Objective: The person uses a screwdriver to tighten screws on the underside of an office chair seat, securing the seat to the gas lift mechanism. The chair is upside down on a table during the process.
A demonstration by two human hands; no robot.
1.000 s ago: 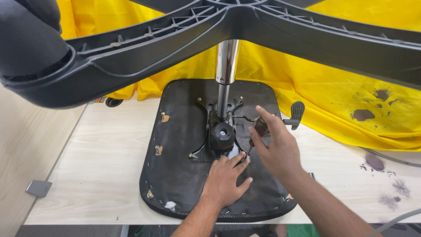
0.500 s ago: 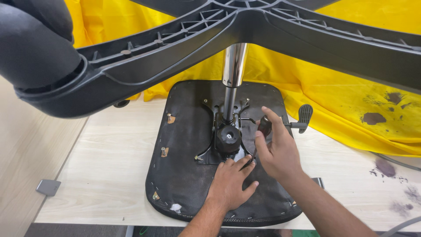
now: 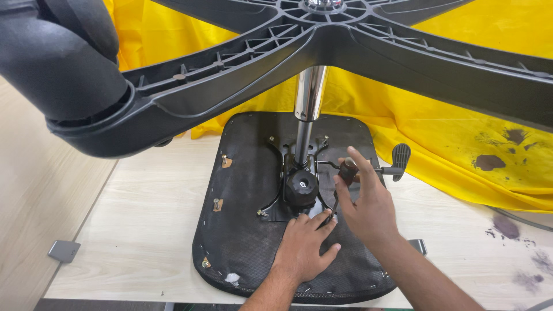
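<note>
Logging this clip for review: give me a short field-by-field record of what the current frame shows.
setting: pale wooden table with a yellow cloth at the back
main object: upturned office chair, seat underside facing up, chrome column rising to the black star base
left hand: flat on the seat underside, fingers by the metal mechanism
right hand: fingers on a small dark knob beside the column
nearby: lever paddle sticking out to the right, caster wheel at upper left
</note>
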